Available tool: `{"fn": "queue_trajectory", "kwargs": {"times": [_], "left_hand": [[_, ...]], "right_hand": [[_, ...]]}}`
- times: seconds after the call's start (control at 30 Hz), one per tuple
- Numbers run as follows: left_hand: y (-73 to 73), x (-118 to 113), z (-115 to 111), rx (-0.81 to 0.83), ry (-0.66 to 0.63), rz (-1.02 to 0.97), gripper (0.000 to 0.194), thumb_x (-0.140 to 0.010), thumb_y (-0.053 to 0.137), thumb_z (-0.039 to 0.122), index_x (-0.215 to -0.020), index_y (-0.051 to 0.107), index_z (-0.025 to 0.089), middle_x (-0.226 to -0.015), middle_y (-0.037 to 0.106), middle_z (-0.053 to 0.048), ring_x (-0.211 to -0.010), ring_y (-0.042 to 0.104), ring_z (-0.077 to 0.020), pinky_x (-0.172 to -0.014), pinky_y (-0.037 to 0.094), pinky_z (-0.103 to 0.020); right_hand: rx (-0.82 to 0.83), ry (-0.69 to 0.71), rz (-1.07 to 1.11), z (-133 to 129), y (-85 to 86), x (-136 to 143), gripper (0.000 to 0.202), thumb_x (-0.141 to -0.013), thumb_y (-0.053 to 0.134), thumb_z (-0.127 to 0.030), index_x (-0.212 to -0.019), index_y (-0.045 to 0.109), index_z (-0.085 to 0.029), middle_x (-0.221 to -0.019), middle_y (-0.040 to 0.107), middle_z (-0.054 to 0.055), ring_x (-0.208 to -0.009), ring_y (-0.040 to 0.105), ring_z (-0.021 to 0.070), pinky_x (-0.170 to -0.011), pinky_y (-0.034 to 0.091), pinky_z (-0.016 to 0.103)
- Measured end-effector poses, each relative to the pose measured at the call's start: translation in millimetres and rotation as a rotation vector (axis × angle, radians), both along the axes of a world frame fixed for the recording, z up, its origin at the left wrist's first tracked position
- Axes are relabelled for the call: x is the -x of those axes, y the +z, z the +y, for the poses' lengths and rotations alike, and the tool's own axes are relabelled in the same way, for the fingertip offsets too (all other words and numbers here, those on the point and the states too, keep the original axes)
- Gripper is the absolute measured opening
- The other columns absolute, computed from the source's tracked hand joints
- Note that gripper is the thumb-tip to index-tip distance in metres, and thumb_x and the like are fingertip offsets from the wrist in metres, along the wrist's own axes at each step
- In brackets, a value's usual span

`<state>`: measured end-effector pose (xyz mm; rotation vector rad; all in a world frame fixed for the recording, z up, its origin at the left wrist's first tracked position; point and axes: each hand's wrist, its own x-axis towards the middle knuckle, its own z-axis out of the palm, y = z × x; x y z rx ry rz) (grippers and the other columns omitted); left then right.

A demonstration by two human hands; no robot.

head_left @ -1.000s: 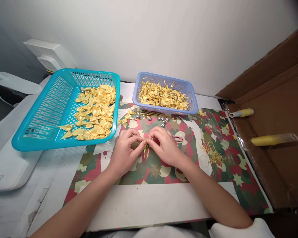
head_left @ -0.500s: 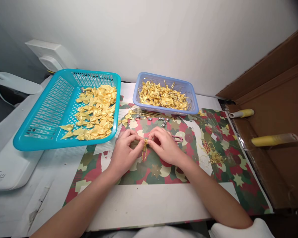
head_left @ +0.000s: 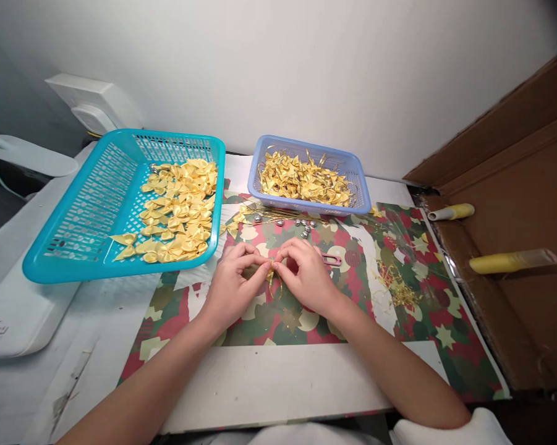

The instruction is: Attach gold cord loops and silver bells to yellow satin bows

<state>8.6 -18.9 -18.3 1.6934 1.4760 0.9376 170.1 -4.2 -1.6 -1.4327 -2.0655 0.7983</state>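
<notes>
My left hand (head_left: 232, 284) and my right hand (head_left: 306, 275) meet fingertip to fingertip over the patterned mat (head_left: 399, 321). Between them they pinch a small yellow bow with a loop of gold cord (head_left: 273, 279) hanging below it. A turquoise basket (head_left: 74, 222) at the left holds several plain yellow satin bows (head_left: 180, 210). Behind my hands, a smaller lilac basket (head_left: 357, 179) is filled with bows tied with gold cord (head_left: 303, 179). Small silver bells (head_left: 301, 225) lie in front of that basket.
Loose gold cord pieces (head_left: 396, 287) lie on the mat at the right, and a pink clip (head_left: 331, 259) sits beside my right hand. A cardboard panel (head_left: 528, 185) with two yellow tubes (head_left: 510, 261) stands at the right. A white device (head_left: 9, 309) sits under the turquoise basket.
The hands stay in the same spot. The fingers have worked the bow slightly and the gold loop has swung a little to the right.
</notes>
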Motion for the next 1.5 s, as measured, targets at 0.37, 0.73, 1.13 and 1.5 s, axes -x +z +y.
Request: {"fn": "queue_trajectory", "kwargs": {"times": [0.37,0.73,1.13,1.5], "left_hand": [[2.8,2,1,-0.072,-0.045,0.049,0.013,-0.083,0.060,0.026,-0.075,0.070,0.023,-0.081,0.056,-0.001,-0.085,0.052,-0.0191,-0.075,0.040,-0.032],[4.1,-1,1,-0.066,-0.027,0.122,0.015,-0.083,0.054,0.025,-0.074,0.065,0.021,-0.085,0.057,-0.003,-0.090,0.051,-0.0213,-0.080,0.039,-0.035],[6.3,1,0,-0.119,-0.034,0.126,0.014,-0.083,0.058,0.028,-0.073,0.067,0.022,-0.083,0.058,-0.003,-0.087,0.052,-0.0209,-0.078,0.040,-0.034],[4.1,2,1,0.003,-0.039,0.010,0.016,-0.085,0.054,0.025,-0.072,0.063,0.021,-0.084,0.059,-0.002,-0.088,0.055,-0.0203,-0.078,0.042,-0.033]], "right_hand": [[0.085,0.124,0.026,6,6.1,-8,0.016,-0.090,0.052,-0.019,-0.074,0.051,-0.020,-0.090,0.060,0.000,-0.088,0.053,0.0168,-0.082,0.034,0.033],[0.154,0.191,0.027,8,8.9,-11,0.017,-0.093,0.051,-0.023,-0.077,0.052,-0.020,-0.091,0.061,0.001,-0.092,0.051,0.0171,-0.085,0.034,0.034],[0.125,0.208,-0.003,7,10.0,-11,0.017,-0.095,0.046,-0.023,-0.080,0.053,-0.021,-0.094,0.061,0.001,-0.094,0.052,0.0173,-0.086,0.034,0.035],[0.058,0.175,0.044,8,6.6,-10,0.006,-0.086,0.061,-0.020,-0.090,0.066,-0.023,-0.097,0.068,0.001,-0.090,0.056,0.0179,-0.085,0.037,0.036]]}}
